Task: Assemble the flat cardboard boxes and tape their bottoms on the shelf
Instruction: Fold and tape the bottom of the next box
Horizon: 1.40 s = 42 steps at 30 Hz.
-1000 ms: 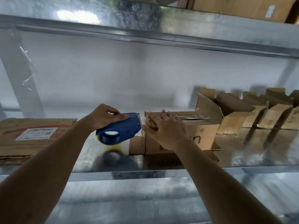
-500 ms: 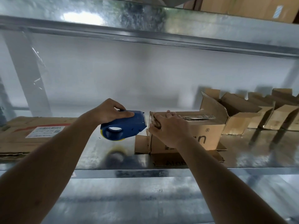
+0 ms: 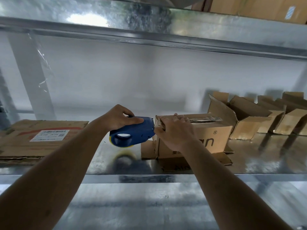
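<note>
1. A stack of flat brown cardboard sheets [image 3: 39, 138] lies at the shelf's left, likely waiting for assembly.
2. The left hand [image 3: 118, 117] grips the blue plastic tape dispenser [image 3: 132, 132], its nose at the box's edge.
3. The right hand [image 3: 174, 130] presses down on the upturned brown cardboard box [image 3: 202, 136], fingers curled over its left edge, steadying it mid-shelf for taping.
4. Open-flapped finished boxes [image 3: 249, 118] stand at the right on the galvanised metal shelf [image 3: 265, 163].
</note>
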Motion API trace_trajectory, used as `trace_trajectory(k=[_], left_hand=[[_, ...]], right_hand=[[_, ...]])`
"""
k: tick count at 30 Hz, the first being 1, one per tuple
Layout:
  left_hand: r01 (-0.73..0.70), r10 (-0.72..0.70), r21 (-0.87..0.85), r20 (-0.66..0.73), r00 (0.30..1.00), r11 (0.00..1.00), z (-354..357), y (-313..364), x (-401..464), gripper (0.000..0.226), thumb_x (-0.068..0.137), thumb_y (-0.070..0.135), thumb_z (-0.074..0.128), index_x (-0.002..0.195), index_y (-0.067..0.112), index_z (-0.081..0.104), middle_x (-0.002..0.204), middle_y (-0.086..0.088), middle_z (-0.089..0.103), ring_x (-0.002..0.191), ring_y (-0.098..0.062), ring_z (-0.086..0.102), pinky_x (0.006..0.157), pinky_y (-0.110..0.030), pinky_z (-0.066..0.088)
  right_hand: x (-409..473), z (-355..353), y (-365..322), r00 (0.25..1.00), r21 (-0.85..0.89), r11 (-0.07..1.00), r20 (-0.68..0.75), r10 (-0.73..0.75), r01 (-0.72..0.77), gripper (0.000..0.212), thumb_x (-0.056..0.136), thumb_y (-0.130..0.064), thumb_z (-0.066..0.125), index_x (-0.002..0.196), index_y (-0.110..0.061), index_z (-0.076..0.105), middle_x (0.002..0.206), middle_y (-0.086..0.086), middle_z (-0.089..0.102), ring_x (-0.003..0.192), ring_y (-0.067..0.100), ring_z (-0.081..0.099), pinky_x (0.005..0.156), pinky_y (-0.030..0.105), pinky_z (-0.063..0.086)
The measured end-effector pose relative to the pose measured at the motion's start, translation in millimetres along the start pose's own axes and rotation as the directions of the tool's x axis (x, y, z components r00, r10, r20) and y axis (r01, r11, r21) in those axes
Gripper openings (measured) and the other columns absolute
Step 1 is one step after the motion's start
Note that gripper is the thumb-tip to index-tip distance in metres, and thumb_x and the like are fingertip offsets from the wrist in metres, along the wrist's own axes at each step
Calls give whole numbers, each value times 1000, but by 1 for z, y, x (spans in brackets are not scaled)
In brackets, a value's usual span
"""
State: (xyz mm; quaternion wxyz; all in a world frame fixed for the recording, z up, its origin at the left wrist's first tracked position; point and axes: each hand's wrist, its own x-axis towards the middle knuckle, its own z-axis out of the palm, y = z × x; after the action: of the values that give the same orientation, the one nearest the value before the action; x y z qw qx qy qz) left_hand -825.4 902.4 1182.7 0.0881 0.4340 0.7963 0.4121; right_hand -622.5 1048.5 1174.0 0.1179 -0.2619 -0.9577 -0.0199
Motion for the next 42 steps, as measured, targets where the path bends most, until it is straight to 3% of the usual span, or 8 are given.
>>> trace_trajectory(k=[3, 7, 9, 11, 19, 29, 34, 42], left_hand=[[-18, 18, 85, 4, 1000, 996, -1, 9, 3, 32, 75, 59, 85, 78, 27, 82, 77, 5, 76, 77, -17, 73, 76, -39, 60], [-38, 36, 251, 10, 999, 967, -8, 23, 6, 40, 68, 71, 82, 76, 32, 79, 77, 9, 75, 76, -14, 72, 75, -38, 61], [-42, 43, 621, 13, 999, 783, -3, 25, 4, 50, 65, 80, 75, 77, 31, 75, 78, 11, 71, 76, -13, 67, 71, -34, 56], [-28, 59, 710, -19, 998, 703, 3, 15, -1, 51, 67, 83, 72, 78, 33, 73, 80, 14, 69, 75, -10, 64, 70, -32, 53], [-15, 120, 674, -110, 987, 738, -7, 1, -7, 48, 73, 83, 67, 89, 39, 75, 80, 21, 59, 79, -9, 58, 69, -30, 45], [-70, 185, 342, -317, 930, 937, -26, -24, -29, 24, 79, 59, 82, 94, 41, 80, 86, 21, 75, 80, -6, 68, 71, -29, 57], [-268, 268, 62, -425, 865, 961, -37, -25, -42, 25, 79, 39, 89, 102, 30, 82, 92, 17, 79, 85, -6, 74, 78, -36, 63], [-410, 315, -151, -427, 848, 900, -27, -15, -48, 26, 81, 25, 87, 106, 19, 82, 102, 3, 80, 94, -23, 76, 86, -52, 62]], right_hand=[[1, -4, -14, 990, 87, 988, -50, 134, -129, 75, 91, -72, 25, 129, -22, 64, 132, 16, 63, 130, 36, 51, 111, 52, 38], [15, -4, -36, 969, 124, 969, -99, 225, -212, 63, 96, -74, 45, 112, -16, 63, 117, 17, 70, 120, 40, 61, 111, 55, 41], [21, 0, -46, 966, 110, 970, -114, 230, -218, 53, 94, -65, 61, 114, -16, 63, 124, 20, 70, 126, 43, 59, 114, 58, 39], [24, 7, -52, 967, 47, 973, -117, 228, -224, 50, 91, -55, 72, 119, -15, 63, 136, 24, 64, 135, 44, 53, 119, 59, 34], [14, 26, -43, 877, 165, 967, -412, 247, -195, 41, 103, -40, 54, 119, -8, 72, 119, 12, 73, 117, 26, 66, 109, 40, 50], [5, 13, -30, 924, 235, 966, -382, -9, 106, 20, 100, -34, 54, 91, -23, 68, 84, -8, 62, 84, 12, 57, 92, 39, 55], [-1, 10, -20, 897, 285, 902, -396, -198, 325, 31, 102, -37, 59, 128, -26, 74, 116, 0, 60, 110, 22, 54, 97, 43, 46], [-25, 3, 35, 832, 349, 790, -440, -338, 505, 34, 102, -17, 64, 134, -23, 71, 122, -10, 62, 106, 13, 61, 86, 38, 57]])
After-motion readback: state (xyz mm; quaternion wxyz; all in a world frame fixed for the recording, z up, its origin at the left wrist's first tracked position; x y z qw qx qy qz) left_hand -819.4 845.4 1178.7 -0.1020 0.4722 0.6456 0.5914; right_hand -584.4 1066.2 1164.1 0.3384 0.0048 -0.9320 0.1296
